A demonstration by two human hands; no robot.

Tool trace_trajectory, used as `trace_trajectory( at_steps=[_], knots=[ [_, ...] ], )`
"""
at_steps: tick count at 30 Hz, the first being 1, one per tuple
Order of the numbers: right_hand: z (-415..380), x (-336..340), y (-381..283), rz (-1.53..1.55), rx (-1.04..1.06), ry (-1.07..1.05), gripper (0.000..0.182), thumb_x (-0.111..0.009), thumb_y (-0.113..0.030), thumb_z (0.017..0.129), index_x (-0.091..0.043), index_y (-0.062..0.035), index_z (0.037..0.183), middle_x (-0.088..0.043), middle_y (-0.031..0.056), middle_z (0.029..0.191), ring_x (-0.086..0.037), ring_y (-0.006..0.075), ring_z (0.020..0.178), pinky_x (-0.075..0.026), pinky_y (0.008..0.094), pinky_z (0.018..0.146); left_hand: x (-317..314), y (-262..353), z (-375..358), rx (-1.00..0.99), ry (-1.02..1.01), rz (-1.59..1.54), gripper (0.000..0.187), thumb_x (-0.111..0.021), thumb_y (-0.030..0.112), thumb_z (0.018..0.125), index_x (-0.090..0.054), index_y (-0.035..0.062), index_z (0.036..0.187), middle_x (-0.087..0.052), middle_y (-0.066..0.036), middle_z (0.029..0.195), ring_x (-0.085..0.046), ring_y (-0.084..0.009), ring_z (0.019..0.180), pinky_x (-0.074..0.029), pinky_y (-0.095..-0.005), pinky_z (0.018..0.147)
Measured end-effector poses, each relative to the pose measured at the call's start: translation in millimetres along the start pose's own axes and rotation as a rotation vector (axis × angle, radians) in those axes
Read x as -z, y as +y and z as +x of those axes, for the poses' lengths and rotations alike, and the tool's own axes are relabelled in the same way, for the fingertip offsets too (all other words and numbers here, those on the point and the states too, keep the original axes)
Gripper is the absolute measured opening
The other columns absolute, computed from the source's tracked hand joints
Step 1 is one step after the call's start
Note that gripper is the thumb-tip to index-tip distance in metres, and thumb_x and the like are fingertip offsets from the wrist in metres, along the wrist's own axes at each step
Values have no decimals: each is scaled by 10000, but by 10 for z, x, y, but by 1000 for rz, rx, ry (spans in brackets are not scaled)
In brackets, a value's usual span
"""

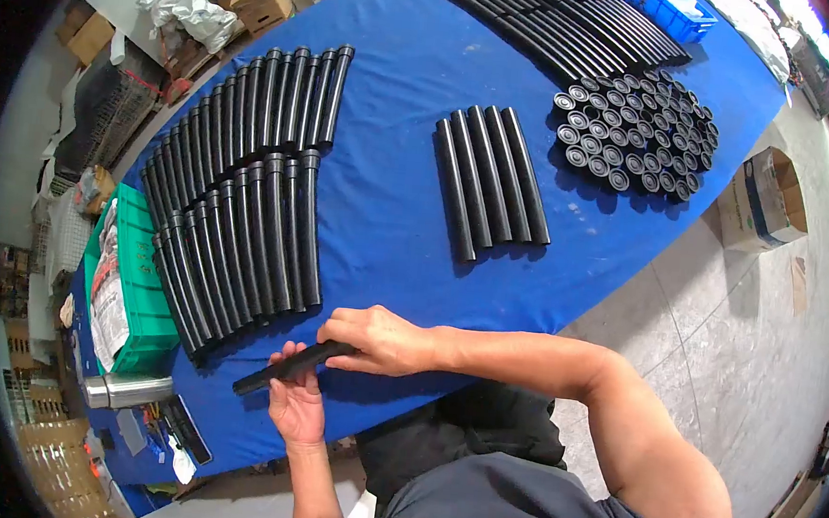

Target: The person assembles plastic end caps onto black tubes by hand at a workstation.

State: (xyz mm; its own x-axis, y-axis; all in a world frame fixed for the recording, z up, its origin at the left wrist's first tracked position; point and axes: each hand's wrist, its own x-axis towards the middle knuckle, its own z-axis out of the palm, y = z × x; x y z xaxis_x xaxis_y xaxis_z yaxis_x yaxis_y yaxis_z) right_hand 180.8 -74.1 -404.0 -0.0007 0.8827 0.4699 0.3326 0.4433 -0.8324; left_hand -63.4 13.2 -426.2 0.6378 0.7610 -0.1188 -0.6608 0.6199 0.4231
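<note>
A short black tube (264,376) is held tilted above the table's near edge, between my two hands. My left hand (297,411) supports it from below, its fingers and thumb about the tube's middle. Wrapped over the tube's right end is my right hand (384,342), which hides that end. Just beyond my hands lie two rows of black tubes with wider caps at their far ends (240,245). Several plain black tubes (489,177) lie side by side at the table's middle.
Round black caps (634,135) cluster at the right, near more black tubes (560,22) and a blue bin (681,22). At the left stand a green crate (145,282), a metal cylinder (126,392) and small tools (157,434). A cardboard box (764,204) sits on the floor.
</note>
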Motion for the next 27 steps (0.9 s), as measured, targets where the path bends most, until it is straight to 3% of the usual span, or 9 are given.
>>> trace_trajectory(
  at_steps=[2, 5, 8, 12, 18, 21, 27],
  knots=[
    [3, -12, -32, -101, 65, -12, 348, -744, -216, 883, -579, -10, 1110, -632, 171, 928, -643, 382, 814, -508, 461, 703, 12, 17, 3, 32, 4, -47, 334, -645, 74, 976, -587, 10, 1299, -573, -217, 1408, -463, -365, 1400, -403, -511, 1192],
    [27, 65, -86, 66, -34, -10, 340, -748, -208, 876, -579, -11, 1095, -629, 168, 939, -645, 374, 808, -511, 450, 690, 90, 34, 1, 25, -52, -32, 323, -638, 86, 983, -595, 13, 1295, -554, -220, 1428, -458, -364, 1405, -393, -519, 1197],
    [44, 100, -79, 139, -206, -149, 356, -761, -209, 864, -584, -15, 1103, -629, 165, 941, -645, 366, 805, -510, 446, 688, 41, 8, -2, -6, -29, 5, 320, -638, 83, 982, -596, 13, 1292, -558, -230, 1418, -463, -372, 1399, -417, -516, 1180],
    [12, 29, -40, 44, -11, -12, 357, -762, -215, 866, -598, -11, 1109, -639, 161, 874, -650, 346, 777, -501, 440, 684, 52, 16, -1, 18, -15, -6, 331, -641, 84, 981, -586, 8, 1299, -557, -240, 1415, -463, -383, 1396, -423, -520, 1174],
    [30, 84, -58, 98, -166, -82, 357, -769, -203, 865, -584, -23, 1112, -628, 158, 920, -654, 357, 812, -514, 448, 702, 41, 18, 3, 22, -16, -2, 349, -631, 115, 994, -567, -1, 1317, -557, -247, 1413, -457, -387, 1400, -407, -528, 1183],
    [17, 10, 12, -53, 70, 31, 365, -770, -221, 871, -583, -22, 1114, -629, 157, 922, -657, 361, 815, -519, 445, 700, 9, 6, 16, 35, 27, -73, 354, -623, 142, 1003, -563, -6, 1319, -556, -247, 1413, -454, -390, 1401, -409, -525, 1183],
    [5, 57, 64, -14, -58, -51, 331, -751, -148, 874, -571, -34, 1126, -599, 147, 978, -650, 361, 823, -527, 452, 691, 24, 5, 19, 46, -10, -43, 348, -603, 171, 1018, -573, -15, 1311, -555, -238, 1420, -449, -392, 1404, -397, -523, 1191]
  ],
)
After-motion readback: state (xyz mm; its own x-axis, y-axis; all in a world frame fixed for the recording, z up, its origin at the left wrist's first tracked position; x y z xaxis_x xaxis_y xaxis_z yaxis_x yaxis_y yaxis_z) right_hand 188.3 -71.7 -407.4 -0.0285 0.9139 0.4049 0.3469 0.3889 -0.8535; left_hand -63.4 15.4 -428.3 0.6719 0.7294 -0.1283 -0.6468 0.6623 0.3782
